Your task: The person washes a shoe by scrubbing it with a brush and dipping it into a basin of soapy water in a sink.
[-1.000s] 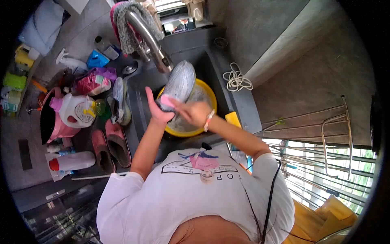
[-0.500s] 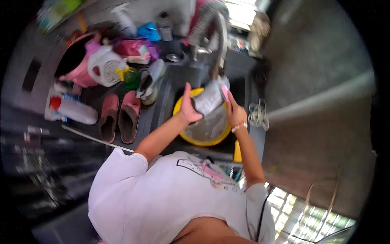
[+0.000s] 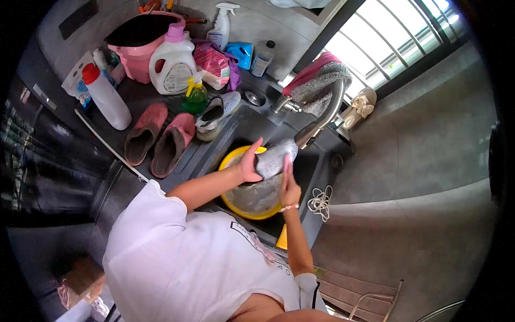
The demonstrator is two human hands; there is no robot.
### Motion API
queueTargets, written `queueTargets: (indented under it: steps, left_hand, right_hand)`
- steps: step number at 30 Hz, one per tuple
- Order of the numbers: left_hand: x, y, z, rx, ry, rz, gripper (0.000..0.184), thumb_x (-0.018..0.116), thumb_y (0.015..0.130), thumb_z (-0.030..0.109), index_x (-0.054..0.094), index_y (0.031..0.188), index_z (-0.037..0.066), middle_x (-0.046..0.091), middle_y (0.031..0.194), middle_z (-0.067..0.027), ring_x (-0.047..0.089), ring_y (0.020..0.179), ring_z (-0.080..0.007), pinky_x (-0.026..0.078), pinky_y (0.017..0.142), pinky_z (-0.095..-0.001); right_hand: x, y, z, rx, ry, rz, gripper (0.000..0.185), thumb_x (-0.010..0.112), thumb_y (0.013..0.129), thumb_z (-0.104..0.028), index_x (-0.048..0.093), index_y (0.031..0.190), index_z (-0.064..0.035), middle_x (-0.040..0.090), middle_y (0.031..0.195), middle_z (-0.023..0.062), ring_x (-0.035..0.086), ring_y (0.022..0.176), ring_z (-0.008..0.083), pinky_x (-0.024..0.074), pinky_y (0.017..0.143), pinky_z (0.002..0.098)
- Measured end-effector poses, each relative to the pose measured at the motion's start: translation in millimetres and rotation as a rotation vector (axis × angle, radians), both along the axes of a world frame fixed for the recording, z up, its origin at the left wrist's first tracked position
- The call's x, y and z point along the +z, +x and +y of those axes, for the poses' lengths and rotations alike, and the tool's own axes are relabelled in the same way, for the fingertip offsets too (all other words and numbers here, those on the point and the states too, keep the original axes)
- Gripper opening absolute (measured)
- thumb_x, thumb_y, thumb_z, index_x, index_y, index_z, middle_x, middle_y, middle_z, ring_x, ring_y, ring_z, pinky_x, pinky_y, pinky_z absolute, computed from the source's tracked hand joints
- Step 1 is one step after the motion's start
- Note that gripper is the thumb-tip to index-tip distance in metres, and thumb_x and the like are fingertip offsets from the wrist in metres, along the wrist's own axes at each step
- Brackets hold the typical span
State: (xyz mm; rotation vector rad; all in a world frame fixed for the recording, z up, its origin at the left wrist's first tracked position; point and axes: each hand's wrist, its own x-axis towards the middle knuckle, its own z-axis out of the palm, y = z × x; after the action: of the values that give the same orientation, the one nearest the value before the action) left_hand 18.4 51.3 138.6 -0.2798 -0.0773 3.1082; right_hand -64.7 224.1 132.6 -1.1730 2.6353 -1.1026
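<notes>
A wet grey shoe (image 3: 275, 157) is tilted over the yellow basin (image 3: 251, 214), with whitish suds on its surface. My left hand (image 3: 250, 166) grips it at the dark opening, thumb sticking up and the other fingers partly hidden. In my right hand (image 3: 290, 190) is a pink scrubbing brush (image 3: 288, 162), pressed to the shoe's right side; its bristles are hidden. Murky, foamy water (image 3: 257, 196) fills the basin, which sits inside the dark sink (image 3: 310, 161).
A tap (image 3: 322, 126) with a grey cloth (image 3: 322, 83) over it curves above the sink. Pink slippers (image 3: 174, 145) and another shoe (image 3: 217, 115) stand on the left counter, before bottles like the detergent jug (image 3: 173, 64). White laces (image 3: 320, 204) lie on the right edge.
The view has turned and steadied, showing more of the window. The brush has shifted along the shoe from its upper end toward its lower right side. Both hands keep their hold.
</notes>
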Motion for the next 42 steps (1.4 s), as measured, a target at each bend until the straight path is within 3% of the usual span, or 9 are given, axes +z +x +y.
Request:
queueTargets:
  steps: [5, 8, 10, 17, 22, 30, 35, 38, 42]
  left_hand:
    - [9, 9, -9, -0.077, -0.052, 0.001, 0.074, 0.05, 0.079, 0.063, 0.054, 0.118, 0.001, 0.058, 0.117, -0.0138, 0.055, 0.108, -0.0287, 0.035, 0.101, -0.0411]
    - [15, 7, 1, -0.05, -0.059, -0.027, 0.081, 0.053, 0.074, 0.068, 0.054, 0.116, -0.001, 0.057, 0.118, -0.0145, 0.053, 0.11, -0.0283, 0.036, 0.1, -0.041]
    - [17, 8, 4, -0.032, -0.126, -0.021, 0.083, 0.053, 0.073, 0.069, 0.053, 0.117, -0.001, 0.056, 0.119, -0.0145, 0.053, 0.111, -0.0283, 0.035, 0.101, -0.041]
    - [-3, 1, 27, -0.176, -0.289, 0.223, 0.077, 0.066, 0.071, 0.056, 0.05, 0.121, 0.0, 0.051, 0.127, -0.0111, 0.049, 0.115, -0.0265, 0.032, 0.103, -0.0376]
    - [16, 8, 32, -0.375, -2.228, 0.827, 0.068, 0.07, 0.072, 0.045, 0.049, 0.123, 0.005, 0.053, 0.123, -0.0137, 0.049, 0.114, -0.0256, 0.035, 0.098, -0.0318]
    - [-4, -15, 15, -0.563, -1.439, -0.313, 0.063, 0.057, 0.083, 0.05, 0.049, 0.124, 0.003, 0.055, 0.121, -0.0106, 0.052, 0.109, -0.0197, 0.039, 0.095, -0.0308]
    - [-31, -16, 6, -0.216, -0.578, -0.095, 0.048, 0.043, 0.093, 0.037, 0.044, 0.128, 0.003, 0.053, 0.122, -0.0132, 0.052, 0.109, -0.0258, 0.037, 0.098, -0.0377]
    - [-13, -19, 3, -0.186, -0.523, -0.065, 0.05, 0.04, 0.094, 0.04, 0.044, 0.128, 0.003, 0.053, 0.123, -0.013, 0.051, 0.112, -0.0277, 0.036, 0.1, -0.0392]
    - [-1, -32, -1, -0.255, -0.348, 0.01, 0.053, 0.04, 0.093, 0.043, 0.044, 0.127, 0.002, 0.052, 0.124, -0.0139, 0.051, 0.113, -0.0276, 0.038, 0.099, -0.0393]
  right_hand:
    - [17, 25, 13, 0.253, 0.194, 0.068, 0.041, 0.055, 0.087, -0.018, 0.049, 0.127, -0.0106, 0.06, 0.078, 0.0236, 0.064, 0.062, 0.0229, 0.0483, 0.058, 0.0329]
    - [-49, -27, 24, 0.147, -0.425, -0.137, 0.047, 0.058, 0.087, -0.02, 0.046, 0.13, -0.0048, 0.067, 0.084, 0.0047, 0.062, 0.061, 0.0194, 0.0486, 0.058, 0.0295]
    - [-36, -31, 39, -0.089, -0.536, -0.967, 0.047, 0.062, 0.085, -0.023, 0.046, 0.126, -0.0056, 0.052, 0.063, -0.0047, 0.046, 0.046, 0.0065, 0.0365, 0.043, 0.0204]
    - [-66, -6, 28, -0.014, -0.956, -1.536, 0.047, 0.062, 0.08, -0.049, 0.052, 0.104, -0.0101, 0.056, 0.072, 0.0003, 0.029, 0.04, 0.0074, 0.0224, 0.036, 0.0199]
    - [-32, 4, 15, -0.072, -0.878, -1.593, 0.045, 0.057, 0.083, -0.051, 0.053, 0.101, -0.0096, 0.057, 0.071, 0.0013, 0.031, 0.04, 0.0067, 0.0232, 0.035, 0.0204]
    - [-45, -2, 3, -0.244, -0.617, -1.231, 0.056, 0.043, 0.084, -0.064, 0.052, 0.095, -0.0099, 0.033, 0.052, -0.005, 0.028, 0.037, 0.006, 0.0214, 0.035, 0.0212]
    - [15, -20, 28, -0.224, -0.385, 0.014, 0.039, 0.039, 0.096, -0.018, 0.041, 0.13, 0.0008, 0.056, 0.118, 0.018, 0.056, 0.107, 0.0284, 0.0401, 0.095, 0.0313]
    - [51, -29, 38, -0.045, 0.051, 0.31, 0.04, 0.05, 0.089, -0.012, 0.049, 0.128, -0.0174, 0.058, 0.075, 0.0162, 0.058, 0.064, 0.0328, 0.0462, 0.054, 0.0384]
    - [24, -24, 28, 0.156, 0.066, 0.287, 0.051, 0.051, 0.085, -0.017, 0.039, 0.133, -0.0295, 0.059, 0.076, 0.0138, 0.06, 0.063, 0.0289, 0.0474, 0.053, 0.0402]
